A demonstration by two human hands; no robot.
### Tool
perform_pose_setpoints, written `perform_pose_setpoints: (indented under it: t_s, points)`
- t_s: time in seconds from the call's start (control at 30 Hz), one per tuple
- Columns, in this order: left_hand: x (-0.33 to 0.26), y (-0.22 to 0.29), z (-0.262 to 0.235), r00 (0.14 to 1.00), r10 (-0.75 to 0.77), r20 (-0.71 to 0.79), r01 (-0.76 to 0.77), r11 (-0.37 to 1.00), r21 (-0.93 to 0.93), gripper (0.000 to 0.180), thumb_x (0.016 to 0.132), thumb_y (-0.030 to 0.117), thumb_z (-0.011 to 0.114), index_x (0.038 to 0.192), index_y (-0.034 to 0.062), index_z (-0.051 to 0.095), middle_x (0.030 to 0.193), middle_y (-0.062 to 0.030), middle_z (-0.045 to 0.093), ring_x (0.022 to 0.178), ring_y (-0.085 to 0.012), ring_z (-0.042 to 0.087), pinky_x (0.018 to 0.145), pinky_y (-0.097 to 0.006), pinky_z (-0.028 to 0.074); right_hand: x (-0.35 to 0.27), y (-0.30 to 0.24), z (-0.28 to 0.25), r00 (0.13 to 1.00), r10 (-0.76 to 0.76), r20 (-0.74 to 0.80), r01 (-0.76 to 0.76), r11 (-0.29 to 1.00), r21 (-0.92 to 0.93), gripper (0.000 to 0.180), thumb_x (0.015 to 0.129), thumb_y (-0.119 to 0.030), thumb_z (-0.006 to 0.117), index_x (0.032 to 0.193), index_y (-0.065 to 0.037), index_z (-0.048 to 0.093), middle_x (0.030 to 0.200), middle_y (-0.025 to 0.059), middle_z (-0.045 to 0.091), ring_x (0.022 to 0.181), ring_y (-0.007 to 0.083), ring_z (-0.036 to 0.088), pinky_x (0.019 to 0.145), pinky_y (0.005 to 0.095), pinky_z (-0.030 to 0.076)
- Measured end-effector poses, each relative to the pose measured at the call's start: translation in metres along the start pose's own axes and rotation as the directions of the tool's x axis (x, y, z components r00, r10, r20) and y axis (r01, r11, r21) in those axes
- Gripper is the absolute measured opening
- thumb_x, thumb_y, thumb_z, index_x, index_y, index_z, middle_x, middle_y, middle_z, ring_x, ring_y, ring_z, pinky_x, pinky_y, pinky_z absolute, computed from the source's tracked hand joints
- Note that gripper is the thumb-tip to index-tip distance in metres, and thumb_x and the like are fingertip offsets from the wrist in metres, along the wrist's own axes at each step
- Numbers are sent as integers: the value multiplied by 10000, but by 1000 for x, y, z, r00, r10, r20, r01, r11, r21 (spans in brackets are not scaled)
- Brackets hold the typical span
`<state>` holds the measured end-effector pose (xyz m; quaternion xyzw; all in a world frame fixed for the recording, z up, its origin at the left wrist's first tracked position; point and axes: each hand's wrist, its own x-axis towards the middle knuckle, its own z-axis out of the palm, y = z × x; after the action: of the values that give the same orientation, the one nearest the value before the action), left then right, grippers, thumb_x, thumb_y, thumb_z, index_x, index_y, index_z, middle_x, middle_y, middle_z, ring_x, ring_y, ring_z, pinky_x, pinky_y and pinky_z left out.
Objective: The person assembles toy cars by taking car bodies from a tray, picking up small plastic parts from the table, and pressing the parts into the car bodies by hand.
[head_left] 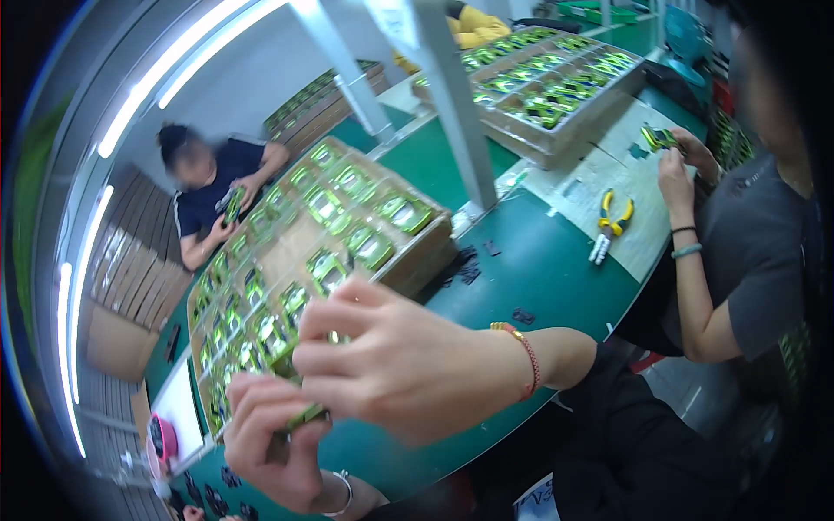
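My left hand (269, 443) and my right hand (391, 356) are close together over the green table (521, 260), both gripping one small green and clear packaged item (306, 418). Most of the item is hidden behind my right hand; only a green edge shows between the fingers. My right wrist carries a red and gold bracelet (526, 352), my left wrist a thin silver one (346, 495). Just behind my hands lies a cardboard tray (408, 269) filled with several of the same green packaged items.
A person on the right holds a green item (658, 137) near yellow-handled pliers (611, 221). Another person across the table (217, 187) handles a package. A second filled tray (556, 82) sits at the back. Small black parts (469, 269) lie on the table; a grey post (452, 104) rises there.
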<state>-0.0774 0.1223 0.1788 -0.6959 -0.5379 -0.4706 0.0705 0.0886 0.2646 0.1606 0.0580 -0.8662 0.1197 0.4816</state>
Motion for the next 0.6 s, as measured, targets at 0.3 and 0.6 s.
perform_pose_setpoints:
  t_s: [0.3, 0.6]
  points:
    - [15, 39, 30, 995, -36, 88, 56, 970, -237, 153, 885, 55, 771, 863, -67, 682, 824, -109, 671, 811, -207, 609, 807, -332, 481, -21, 0, -50, 997, 72, -16, -69, 985, 157, 211, 748, -212, 747, 854, -61, 644, 896, 37, 573, 941, 236, 556, 866, 399, 444]
    - [13, 29, 54, 989, 149, 21, -141, 965, -220, 171, 840, 24, 828, 904, -39, 683, 937, -131, 699, 888, -266, 645, 834, -368, 505, -31, -30, -79, 998, 41, -55, -45, 995, -87, 247, 762, -226, 776, 999, -158, 769, 909, -45, 738, 945, 155, 669, 803, 337, 500]
